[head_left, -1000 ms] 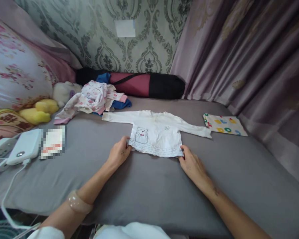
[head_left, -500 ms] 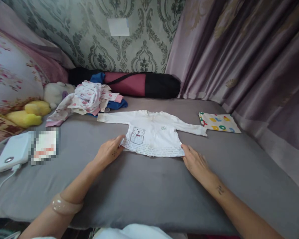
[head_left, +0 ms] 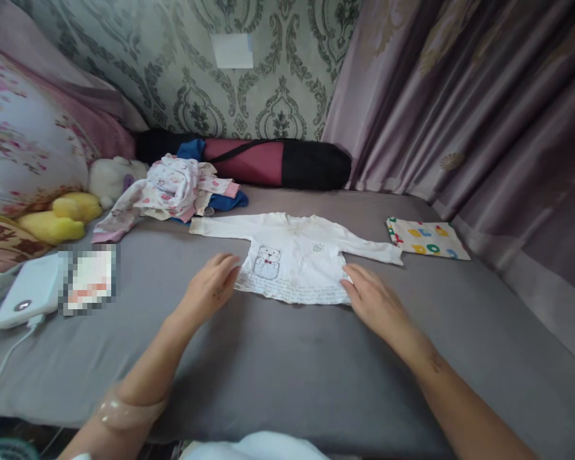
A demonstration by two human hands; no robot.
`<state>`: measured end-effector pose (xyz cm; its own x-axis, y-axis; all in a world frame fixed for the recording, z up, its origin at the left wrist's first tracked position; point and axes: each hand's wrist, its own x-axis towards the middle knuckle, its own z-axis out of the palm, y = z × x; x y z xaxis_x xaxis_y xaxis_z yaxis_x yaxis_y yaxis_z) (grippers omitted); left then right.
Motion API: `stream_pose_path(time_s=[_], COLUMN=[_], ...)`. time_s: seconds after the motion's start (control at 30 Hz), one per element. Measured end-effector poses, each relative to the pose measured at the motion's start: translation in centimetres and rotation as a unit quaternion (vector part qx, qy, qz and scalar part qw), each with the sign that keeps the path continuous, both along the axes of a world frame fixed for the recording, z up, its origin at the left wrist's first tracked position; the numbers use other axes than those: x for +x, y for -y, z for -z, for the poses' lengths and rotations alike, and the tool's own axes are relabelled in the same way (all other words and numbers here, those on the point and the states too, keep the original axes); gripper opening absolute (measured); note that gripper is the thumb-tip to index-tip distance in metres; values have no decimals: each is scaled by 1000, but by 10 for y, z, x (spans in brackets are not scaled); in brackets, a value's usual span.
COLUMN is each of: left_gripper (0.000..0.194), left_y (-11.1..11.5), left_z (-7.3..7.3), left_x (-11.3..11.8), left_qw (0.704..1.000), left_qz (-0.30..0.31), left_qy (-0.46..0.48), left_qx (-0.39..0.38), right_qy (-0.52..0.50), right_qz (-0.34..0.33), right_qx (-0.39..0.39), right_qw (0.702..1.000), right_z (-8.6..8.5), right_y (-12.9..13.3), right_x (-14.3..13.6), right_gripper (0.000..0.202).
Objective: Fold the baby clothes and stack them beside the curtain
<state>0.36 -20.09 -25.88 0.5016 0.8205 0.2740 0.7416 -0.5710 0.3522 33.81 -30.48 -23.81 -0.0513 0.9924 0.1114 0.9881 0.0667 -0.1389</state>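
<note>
A small white long-sleeved shirt [head_left: 297, 262] lies spread flat, with a bear drawing on its left side and lines of small print along the hem. Both sleeves stretch outward. My left hand [head_left: 213, 285] is at the shirt's lower left edge, fingers bent and loose, not pinching the cloth. Over the lower right edge, my right hand [head_left: 376, 300] has its thumb and fingers apart, and covers that corner of the hem.
Grey sheet [head_left: 278, 377] underneath. A crumpled clothes pile [head_left: 172, 185] sits back left before a maroon and black bag [head_left: 253, 163]. Right of the shirt lies a folded patterned cloth [head_left: 429, 238]. Yellow plush toy [head_left: 52, 227] and white charging device [head_left: 31, 291] are at left.
Both hands have let go of the shirt's lower corners and risen slightly, moving up along its sides. The shirt stays spread out; the view has shifted a little.
</note>
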Motion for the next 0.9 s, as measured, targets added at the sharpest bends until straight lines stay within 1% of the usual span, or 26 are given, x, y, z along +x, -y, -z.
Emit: stream_pose_path(time_s=[0.03, 0.07, 0.13, 0.2, 0.27, 0.33, 0.37, 0.43, 0.53, 0.6, 0.63, 0.7, 0.77, 0.8, 0.87, 0.9], left_gripper=[42, 45, 51, 56, 59, 59, 58, 51, 33, 26, 24, 23, 23, 23, 22, 20], left_y=[-1, -2, -3, -4, -4, -3, -2, 2, 7, 10, 10, 10, 11, 11, 13, 15], left_z=[3, 8, 21, 34, 42, 42, 40, 31, 12, 4, 3, 4, 10, 13, 18, 19], left_x=[13, 25, 41, 46, 44, 40, 40, 43, 54, 64, 69, 76, 80, 80, 80, 79], left_qw=[1000, 999, 996, 990, 986, 986, 987, 989, 993, 993, 993, 993, 994, 994, 991, 989], left_qz=[17, 34, 54, 57, 55, 52, 48, 47, 67, 89, 98, 108, 98, 91, 84, 88], left_qy=[-1, -15, -75, -125, -149, -151, -147, -133, -96, -73, -63, -40, -12, 0, 18, 26], left_qx=[12, 19, 2, -28, -49, -55, -53, -38, 3, 13, 9, -9, -40, -59, -98, -114], right_qy=[-8, -10, -7, -2, -1, -8, -14, -32, -86, -121, -133, -151, -187, -219, -311, -368], right_qz=[-17, -36, -54, -52, -47, -45, -42, -46, -101, -143, -153, -149, -140, -138, -126, -107], right_qx=[33, 43, 27, -8, -37, -59, -61, -37, 7, -3, -16, -38, -51, -57, -77, -93], right_qw=[999, 998, 998, 999, 998, 997, 997, 998, 991, 982, 979, 976, 971, 964, 939, 919], right_z=[6, 15, 35, 53, 62, 59, 54, 41, 22, 16, 15, 18, 23, 26, 31, 33], right_y=[-9, -16, -25, -26, -25, -25, -25, -27, -28, -26, -25, -24, -26, -28, -34, -37], right_x=[-6, -12, -16, -11, -4, -1, -2, -11, -38, -57, -64, -72, -72, -69, -62, -57], right_gripper=[44, 50, 57, 61, 62, 61, 59, 52, 35, 25, 21, 14, 7, 8, 12, 15])
